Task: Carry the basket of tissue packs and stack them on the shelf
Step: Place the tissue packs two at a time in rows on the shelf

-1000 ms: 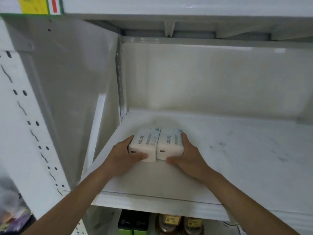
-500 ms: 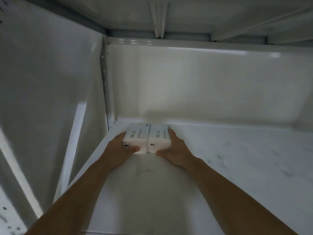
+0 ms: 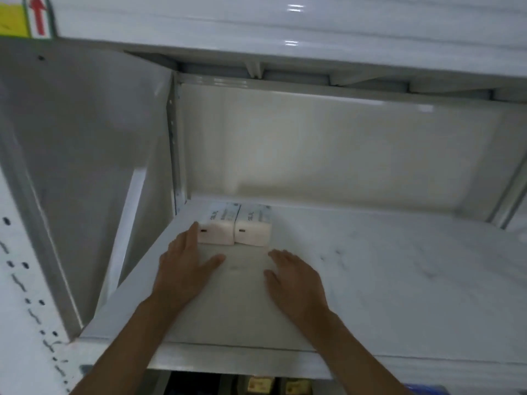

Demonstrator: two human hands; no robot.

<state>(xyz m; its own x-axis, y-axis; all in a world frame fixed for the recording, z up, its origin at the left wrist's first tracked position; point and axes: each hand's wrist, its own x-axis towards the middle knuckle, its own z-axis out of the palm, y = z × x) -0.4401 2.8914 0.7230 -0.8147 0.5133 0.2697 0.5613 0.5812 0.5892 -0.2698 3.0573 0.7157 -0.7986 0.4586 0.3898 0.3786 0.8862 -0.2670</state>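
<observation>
Two white tissue packs lie side by side at the back left corner of the white shelf (image 3: 385, 280): the left tissue pack (image 3: 218, 228) and the right tissue pack (image 3: 253, 228), touching each other. My left hand (image 3: 186, 263) is flat and open just in front of the left pack, its fingertips beside the pack's left edge. My right hand (image 3: 293, 276) is open, palm down, a little in front of the right pack and apart from it. Neither hand holds anything. The basket is out of view.
The shelf bay has a white back wall (image 3: 328, 146), a left side panel (image 3: 85, 166) and an upper shelf (image 3: 285, 29) overhead. Bare shelf board stretches to the right of the packs. Bottles and jars (image 3: 259, 384) stand on the level below.
Both hands have let go of the two packs and drawn back toward me. The packs now rest against the back left corner, pushed deeper than one second ago.
</observation>
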